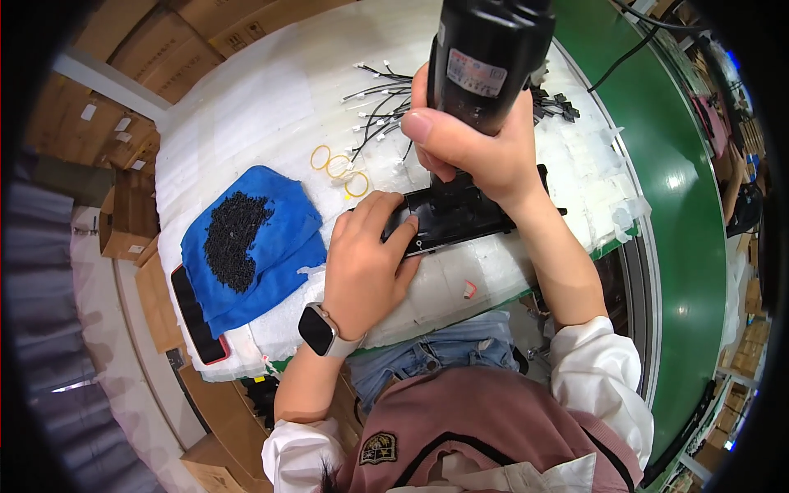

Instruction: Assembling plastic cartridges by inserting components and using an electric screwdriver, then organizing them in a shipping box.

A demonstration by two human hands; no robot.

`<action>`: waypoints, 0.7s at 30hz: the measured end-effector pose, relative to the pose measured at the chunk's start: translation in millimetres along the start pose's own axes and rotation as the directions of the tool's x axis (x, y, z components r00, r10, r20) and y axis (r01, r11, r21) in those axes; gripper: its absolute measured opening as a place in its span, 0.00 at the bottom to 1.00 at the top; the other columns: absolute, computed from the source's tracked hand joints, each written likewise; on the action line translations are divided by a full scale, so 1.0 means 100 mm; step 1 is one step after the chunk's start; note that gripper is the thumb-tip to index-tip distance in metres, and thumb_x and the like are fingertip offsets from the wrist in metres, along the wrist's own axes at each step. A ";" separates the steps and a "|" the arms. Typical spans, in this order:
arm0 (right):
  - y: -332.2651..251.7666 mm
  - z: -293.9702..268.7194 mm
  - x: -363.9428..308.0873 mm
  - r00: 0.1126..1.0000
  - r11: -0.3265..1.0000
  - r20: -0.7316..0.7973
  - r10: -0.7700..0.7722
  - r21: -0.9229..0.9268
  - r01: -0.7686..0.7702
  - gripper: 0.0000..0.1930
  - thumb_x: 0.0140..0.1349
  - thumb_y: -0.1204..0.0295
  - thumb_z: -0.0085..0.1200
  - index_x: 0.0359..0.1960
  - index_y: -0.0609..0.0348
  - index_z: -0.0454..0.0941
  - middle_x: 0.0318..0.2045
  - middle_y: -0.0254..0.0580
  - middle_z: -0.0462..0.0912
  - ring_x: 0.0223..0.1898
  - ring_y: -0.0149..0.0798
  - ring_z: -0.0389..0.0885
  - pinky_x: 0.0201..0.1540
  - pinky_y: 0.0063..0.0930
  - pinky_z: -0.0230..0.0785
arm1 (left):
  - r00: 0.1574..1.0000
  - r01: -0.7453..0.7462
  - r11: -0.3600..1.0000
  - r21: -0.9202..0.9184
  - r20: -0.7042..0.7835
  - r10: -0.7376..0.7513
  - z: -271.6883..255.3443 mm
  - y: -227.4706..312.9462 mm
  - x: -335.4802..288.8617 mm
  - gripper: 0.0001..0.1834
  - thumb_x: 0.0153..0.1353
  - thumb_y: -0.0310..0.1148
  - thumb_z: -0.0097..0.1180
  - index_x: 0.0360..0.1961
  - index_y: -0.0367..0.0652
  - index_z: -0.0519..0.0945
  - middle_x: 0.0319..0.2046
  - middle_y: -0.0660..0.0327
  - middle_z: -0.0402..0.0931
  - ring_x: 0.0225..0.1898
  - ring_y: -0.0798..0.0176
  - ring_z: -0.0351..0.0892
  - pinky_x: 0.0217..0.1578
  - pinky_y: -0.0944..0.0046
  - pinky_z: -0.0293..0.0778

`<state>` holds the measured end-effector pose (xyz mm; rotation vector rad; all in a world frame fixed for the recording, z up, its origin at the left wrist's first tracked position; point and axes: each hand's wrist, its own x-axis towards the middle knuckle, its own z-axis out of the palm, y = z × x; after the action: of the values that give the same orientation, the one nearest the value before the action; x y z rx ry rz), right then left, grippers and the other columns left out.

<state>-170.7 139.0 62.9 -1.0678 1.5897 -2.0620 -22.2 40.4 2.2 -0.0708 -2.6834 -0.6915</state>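
Note:
My right hand [493,152] is wrapped round a black cordless screwdriver [493,41], held upright with its lower end over a black plastic housing [472,220]. The tool's tip is hidden behind my hand and the dark part. On the white-covered table the long housing lies flat, and my left hand [366,263] grips its left end, fingers on top and thumb at the near side. Further left, a heap of small black screws [234,238] rests on a blue cloth [288,209]. Several yellow rubber bands [337,167] lie just beyond my left hand.
Black cables with white connectors [382,107] are spread at the far side, partly behind the screwdriver. A phone [196,312] sits partly under the cloth at the left edge. To the right runs a green conveyor belt [682,271]. Cardboard boxes [160,62] stand beyond the table.

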 end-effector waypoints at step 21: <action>0.55 -2.31 -1.27 0.938 0.295 -0.343 0.044 -0.893 -0.340 0.32 0.55 0.60 0.61 0.56 0.70 0.67 0.47 0.52 0.77 0.47 0.39 0.74 0.52 0.29 0.64 | 0.800 0.033 0.997 -0.066 -0.596 -0.065 -0.13 0.18 -0.99 0.39 0.31 0.33 0.63 0.49 0.29 0.66 0.39 0.51 0.67 0.38 0.53 0.70 0.39 0.54 0.66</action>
<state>-263.2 362.0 -56.2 -0.7661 3.0607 -0.9167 77.4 54.2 -14.5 0.1798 -2.0578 -0.6624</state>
